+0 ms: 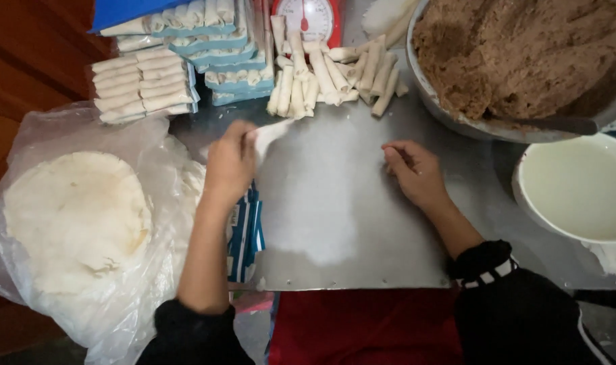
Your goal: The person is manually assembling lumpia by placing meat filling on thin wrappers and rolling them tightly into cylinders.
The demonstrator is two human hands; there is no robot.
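1. Your left hand is closed in a pinch on the edge of a thin white wrapper sheet, which lifts up and to the right from your fingers over the upper left corner of the metal work sheet.
2. Your right hand rests on the metal work sheet with its fingers curled loosely inward; it holds nothing that you can see.
3. The wrapper sheet looks pale, soft and slightly folded, and only a small flap of it shows past your left hand.
4. To your left, a round stack of white wrappers lies on a clear plastic bag, well apart from your right hand.
5. Beyond the work sheet lies a loose pile of rolled spring rolls, some of them crossing one another.
6. Further left, more rolls sit packed side by side in blue-edged trays, stacked in several rows.
7. A red kitchen scale stands behind the loose pile.
8. At the upper right a large metal bowl holds a brown filling, with a dark utensil handle lying at its near rim.
9. Just below it a white bowl holds pale liquid.
10. The desk under everything is grey metal; brown wood shows at the far left.
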